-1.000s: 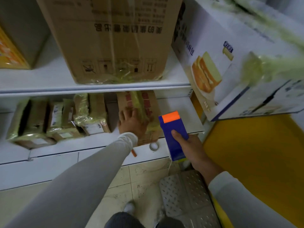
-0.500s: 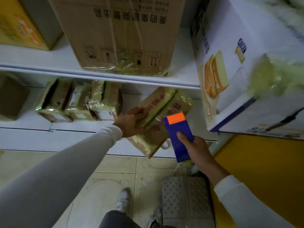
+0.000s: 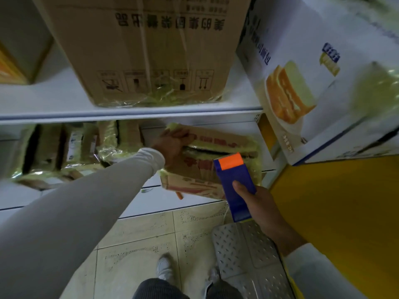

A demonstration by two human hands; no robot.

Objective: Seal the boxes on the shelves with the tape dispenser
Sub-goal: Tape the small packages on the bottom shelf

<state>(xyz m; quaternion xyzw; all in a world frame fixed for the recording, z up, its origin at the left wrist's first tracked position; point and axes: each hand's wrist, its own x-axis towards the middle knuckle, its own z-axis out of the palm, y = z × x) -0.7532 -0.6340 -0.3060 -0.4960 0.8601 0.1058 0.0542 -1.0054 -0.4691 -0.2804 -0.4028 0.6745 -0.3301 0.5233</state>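
Setting: white metal shelves [image 3: 151, 114] over tiled floor.
Box: flat brown cardboard box with red print [image 3: 207, 167], lower shelf's near edge.
Left hand [image 3: 172, 145]: fingers curled on box's left end.
Right hand [image 3: 257, 201]: fingers clamped round blue tape dispenser with orange tip [image 3: 234, 182], over box's right end.

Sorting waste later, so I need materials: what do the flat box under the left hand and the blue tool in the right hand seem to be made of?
The flat box looks like brown corrugated cardboard, matte with red print, banded in glossy yellowish tape that wrinkles and glints. The tape dispenser looks like moulded plastic, smooth blue body with an orange end; any metal parts aren't visible.
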